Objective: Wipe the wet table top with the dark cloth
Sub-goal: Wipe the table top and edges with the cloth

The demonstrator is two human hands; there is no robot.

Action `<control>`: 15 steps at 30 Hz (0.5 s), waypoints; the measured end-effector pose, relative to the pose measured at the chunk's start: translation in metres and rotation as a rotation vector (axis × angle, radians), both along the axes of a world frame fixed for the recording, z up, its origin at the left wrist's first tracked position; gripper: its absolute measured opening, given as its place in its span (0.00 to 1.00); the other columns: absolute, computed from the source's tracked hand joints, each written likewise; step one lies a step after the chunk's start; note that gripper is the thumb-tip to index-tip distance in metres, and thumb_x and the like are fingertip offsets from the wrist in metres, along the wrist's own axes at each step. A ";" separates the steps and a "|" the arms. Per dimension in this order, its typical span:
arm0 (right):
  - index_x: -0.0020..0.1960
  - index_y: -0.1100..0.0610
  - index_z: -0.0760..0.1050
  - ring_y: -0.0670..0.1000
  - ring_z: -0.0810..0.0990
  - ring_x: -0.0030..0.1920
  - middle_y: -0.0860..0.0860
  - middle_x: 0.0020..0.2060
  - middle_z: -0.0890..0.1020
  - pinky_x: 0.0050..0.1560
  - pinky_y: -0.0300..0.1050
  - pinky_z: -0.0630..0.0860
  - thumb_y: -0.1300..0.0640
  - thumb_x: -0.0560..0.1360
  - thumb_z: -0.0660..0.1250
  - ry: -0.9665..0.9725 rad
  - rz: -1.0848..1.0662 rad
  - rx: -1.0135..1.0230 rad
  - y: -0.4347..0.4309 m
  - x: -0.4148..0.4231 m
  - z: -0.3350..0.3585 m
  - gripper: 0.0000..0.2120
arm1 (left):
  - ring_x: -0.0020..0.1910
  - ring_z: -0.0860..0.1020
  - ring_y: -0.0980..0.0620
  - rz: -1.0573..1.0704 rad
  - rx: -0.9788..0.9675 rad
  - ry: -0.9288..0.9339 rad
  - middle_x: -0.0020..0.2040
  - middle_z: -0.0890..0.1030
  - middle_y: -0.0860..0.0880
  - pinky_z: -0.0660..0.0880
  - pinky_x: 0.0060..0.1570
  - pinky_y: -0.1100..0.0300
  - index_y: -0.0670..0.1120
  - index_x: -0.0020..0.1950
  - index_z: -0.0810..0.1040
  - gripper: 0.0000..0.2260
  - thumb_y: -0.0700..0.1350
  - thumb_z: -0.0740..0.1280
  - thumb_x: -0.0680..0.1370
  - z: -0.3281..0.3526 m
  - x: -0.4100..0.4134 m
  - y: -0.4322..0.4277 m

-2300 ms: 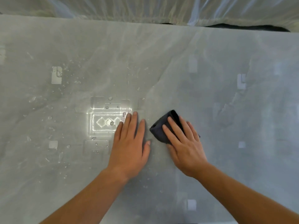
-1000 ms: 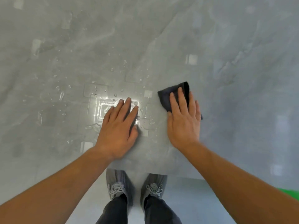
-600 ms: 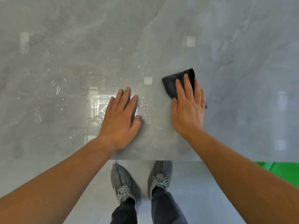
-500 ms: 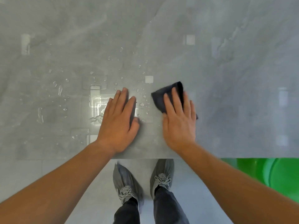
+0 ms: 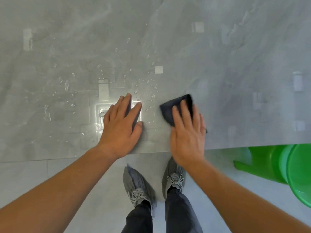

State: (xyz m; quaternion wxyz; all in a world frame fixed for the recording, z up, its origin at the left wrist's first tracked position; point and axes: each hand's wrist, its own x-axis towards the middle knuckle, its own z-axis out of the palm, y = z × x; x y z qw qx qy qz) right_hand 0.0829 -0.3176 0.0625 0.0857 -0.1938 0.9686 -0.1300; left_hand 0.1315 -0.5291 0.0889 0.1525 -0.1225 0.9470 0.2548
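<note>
Standing on the pale floor (image 5: 101, 182) in 2 grey laced shoes (image 5: 139, 189), toes close under the near edge, with a green plastic tub (image 5: 272, 165) low at the right. Leaning over the grey marbled surface (image 5: 244, 56) on both hands. Bracing with the left hand (image 5: 120, 126), palm down, fingers straight and spread, on a bright wet patch (image 5: 100, 113) near the edge, gripping nothing. Pressing the dark cloth (image 5: 170, 108) flat under the right hand (image 5: 187, 137), fingers straight rather than curled, the cloth's far corner and left edge showing beyond the fingertips; slightly blurred, so probably mid-stroke. Between the 2 hands and just beyond them, a scatter of water droplets (image 5: 148, 82); farther left, streaks and more beads. Right of the cloth and toward the far side, apparently dry, no beads to be seen. Judged to be partway through the wiping pass, with the wet area left of the cloth not yet done. Next move likely to call for sliding the cloth left and far through the droplets under even pressure, and for lifting the left hand clear of the wet patch beneath it.
</note>
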 end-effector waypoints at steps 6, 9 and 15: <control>0.78 0.49 0.61 0.55 0.49 0.81 0.47 0.81 0.57 0.78 0.61 0.51 0.53 0.79 0.57 -0.025 0.338 -0.022 0.007 0.012 0.000 0.28 | 0.80 0.54 0.49 0.054 0.102 0.088 0.81 0.56 0.49 0.55 0.76 0.46 0.51 0.76 0.65 0.24 0.58 0.50 0.82 0.004 0.005 -0.017; 0.79 0.48 0.59 0.54 0.47 0.81 0.46 0.81 0.54 0.80 0.58 0.47 0.53 0.79 0.55 -0.069 0.044 -0.054 -0.004 -0.014 0.002 0.28 | 0.81 0.50 0.47 0.047 0.002 0.111 0.82 0.54 0.47 0.51 0.77 0.46 0.51 0.77 0.64 0.24 0.57 0.50 0.82 0.002 0.011 -0.031; 0.80 0.51 0.58 0.60 0.47 0.81 0.51 0.81 0.54 0.79 0.62 0.47 0.53 0.79 0.56 -0.018 0.151 0.016 -0.044 0.053 0.001 0.29 | 0.80 0.37 0.50 0.078 -0.129 -0.013 0.83 0.42 0.49 0.37 0.77 0.51 0.53 0.82 0.52 0.30 0.63 0.43 0.81 -0.009 0.018 -0.057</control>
